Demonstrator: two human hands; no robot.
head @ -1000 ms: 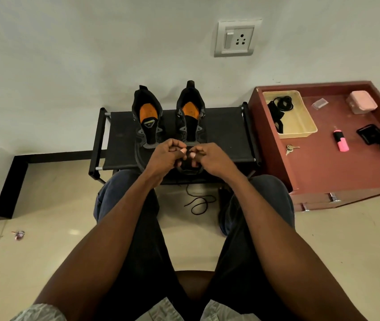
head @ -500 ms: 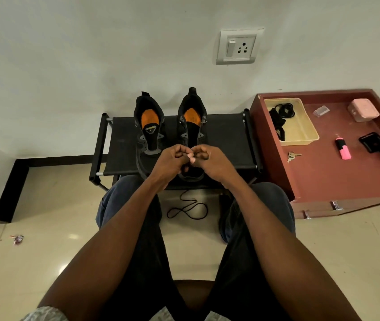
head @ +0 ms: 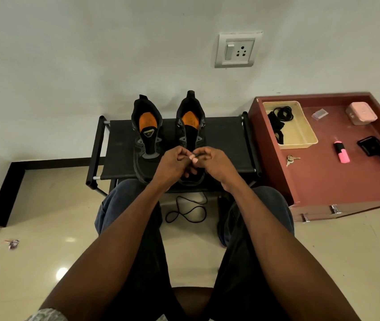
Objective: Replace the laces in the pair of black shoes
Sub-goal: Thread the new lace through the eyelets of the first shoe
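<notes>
At frame centre, my left hand [head: 172,164] and right hand [head: 214,162] together pinch 1 lace [head: 196,155] over the right shoe [head: 190,126]; I judge a loosened pinch could drop it.

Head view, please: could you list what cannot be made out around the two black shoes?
- Black lace: where it is being threaded, hidden by left hand and right hand.
- Right black shoe: toe and lower eyelets behind hands.
- Black items in beige plastic tray: too small to identify.
</notes>
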